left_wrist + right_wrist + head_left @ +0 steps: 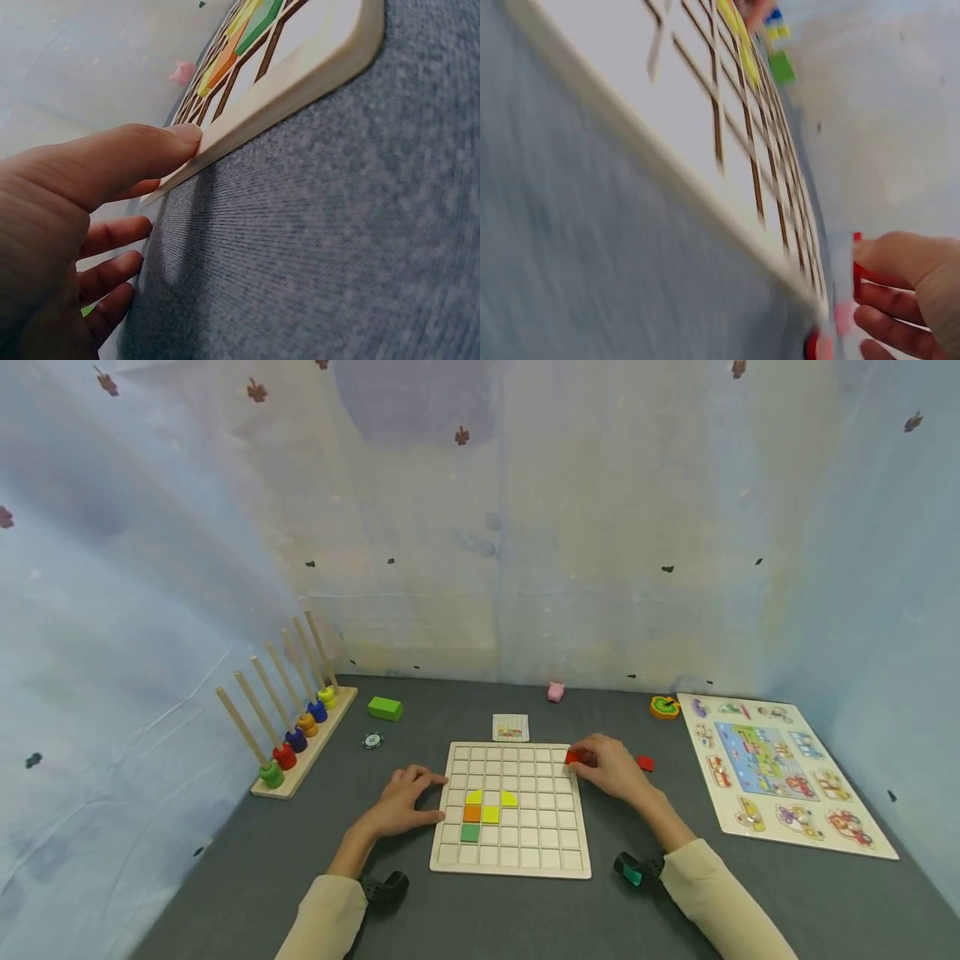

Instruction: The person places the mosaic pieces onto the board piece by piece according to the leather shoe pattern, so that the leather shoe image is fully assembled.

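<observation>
A wooden grid board (509, 871) lies on the dark table, with a green tile (470, 833), an orange tile (472, 813), a yellow square tile (491, 815) and two cut-cornered yellow tiles (509, 799) in its left half. My left hand (405, 802) touches the board's left edge with thumb and index finger; in the left wrist view the thumb (161, 146) rests on the rim and the other fingers are loosely extended. At the board's far right corner, my right hand (609, 767) pinches a red tile (857, 266) between thumb and fingers. Another red tile (646, 763) lies right of that hand.
A pattern card (511, 727) lies behind the board. To the left are a peg stacker (330, 720) with coloured rings, a green block (386, 708) and a round chip (372, 741). A pink pig figure (555, 692), a round toy (664, 707) and a picture puzzle (795, 785) lie behind and right.
</observation>
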{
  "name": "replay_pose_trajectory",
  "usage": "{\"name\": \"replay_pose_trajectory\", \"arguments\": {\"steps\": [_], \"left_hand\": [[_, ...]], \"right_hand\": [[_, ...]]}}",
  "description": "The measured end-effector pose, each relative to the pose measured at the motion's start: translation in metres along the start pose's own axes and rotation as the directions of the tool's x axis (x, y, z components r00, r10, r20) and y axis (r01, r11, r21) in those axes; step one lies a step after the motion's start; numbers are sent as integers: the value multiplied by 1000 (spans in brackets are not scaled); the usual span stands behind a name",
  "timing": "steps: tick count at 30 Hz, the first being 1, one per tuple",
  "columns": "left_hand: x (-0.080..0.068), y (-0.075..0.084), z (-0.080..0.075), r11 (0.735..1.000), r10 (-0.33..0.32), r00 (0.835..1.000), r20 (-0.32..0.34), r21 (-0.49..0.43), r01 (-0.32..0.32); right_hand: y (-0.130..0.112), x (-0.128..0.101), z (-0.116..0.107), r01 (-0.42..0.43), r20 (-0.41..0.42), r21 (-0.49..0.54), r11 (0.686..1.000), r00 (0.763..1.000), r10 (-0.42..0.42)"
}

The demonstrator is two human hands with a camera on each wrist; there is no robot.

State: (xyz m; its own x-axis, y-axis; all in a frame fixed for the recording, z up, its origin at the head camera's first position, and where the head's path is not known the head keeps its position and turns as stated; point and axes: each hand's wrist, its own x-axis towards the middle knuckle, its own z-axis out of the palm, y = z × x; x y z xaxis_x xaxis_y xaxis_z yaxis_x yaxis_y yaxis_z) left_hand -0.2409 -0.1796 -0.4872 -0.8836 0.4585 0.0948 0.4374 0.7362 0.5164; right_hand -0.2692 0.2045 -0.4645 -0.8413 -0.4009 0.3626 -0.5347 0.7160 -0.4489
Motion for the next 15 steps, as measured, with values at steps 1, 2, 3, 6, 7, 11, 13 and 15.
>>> {"name": "replay_pose_trajectory", "arguments": {"steps": [1, 2, 3, 6, 7, 11, 13, 15], "left_hand": [[0, 0, 0, 1000, -2, 1000, 3, 1, 2], [0, 0, 0, 1000, -2, 1000, 4, 2, 2], [0, 0, 0, 1000, -2, 1000, 5, 2, 2], [0, -1, 1, 1000, -1, 1000, 6, -2, 1], [0, -1, 1, 1000, -1, 1000, 6, -2, 1], [1, -1, 1, 1000, -10, 1000, 4, -2, 10], [1, 0, 1, 1000, -15, 1000, 3, -2, 15], [1, 0, 1, 1000, -19, 1000, 3, -3, 19]], "right_hand": [[-6, 0, 2, 28, 20, 5, 1000, 999, -28], [-11, 1, 4, 53, 45, 9, 999, 998, -53], [-17, 1, 6, 70, 74, 15, 997, 995, -71], [-36, 1, 13, 114, 142, 40, 993, 983, -119], [-41, 0, 15, 126, 155, 51, 991, 979, -132], [-64, -2, 28, 192, 172, 79, 978, 964, -204], [-72, -4, 36, 224, 174, 75, 972, 957, -234], [-80, -7, 43, 250, 173, 76, 965, 950, -260]]}}
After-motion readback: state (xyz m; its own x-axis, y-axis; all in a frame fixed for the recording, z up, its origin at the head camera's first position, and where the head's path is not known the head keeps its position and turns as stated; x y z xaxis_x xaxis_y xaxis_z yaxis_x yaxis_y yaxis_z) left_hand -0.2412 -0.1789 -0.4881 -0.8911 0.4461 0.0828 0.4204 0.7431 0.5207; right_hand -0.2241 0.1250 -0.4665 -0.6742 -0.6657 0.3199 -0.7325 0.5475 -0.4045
